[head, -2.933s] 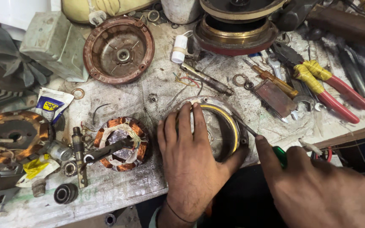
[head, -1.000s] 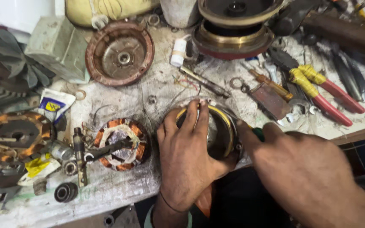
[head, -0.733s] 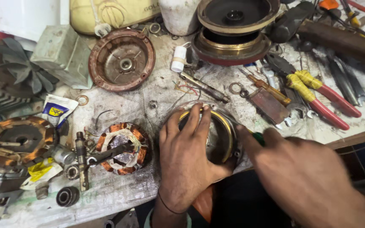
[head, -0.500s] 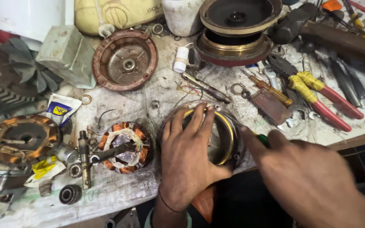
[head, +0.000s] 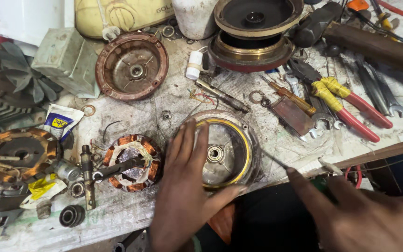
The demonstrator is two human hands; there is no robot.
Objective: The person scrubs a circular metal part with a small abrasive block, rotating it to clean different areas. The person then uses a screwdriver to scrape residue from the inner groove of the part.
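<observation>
Left hand [head: 183, 186] spread flat over the round motor cover [head: 225, 149] near the table's [head: 173, 107] front edge, seemingly to steady it, right hand [head: 364, 219] closed around a thin screwdriver [head: 276, 161] aimed at its rim, copper coil [head: 129, 163] just beside.

The left hand [head: 185, 186] lies palm down, fingers spread and stretched forward, thumb angled out to the right. The right hand [head: 360, 219] sits low at the right, back upward, fingers curled with the forefinger pointing toward the left.
</observation>
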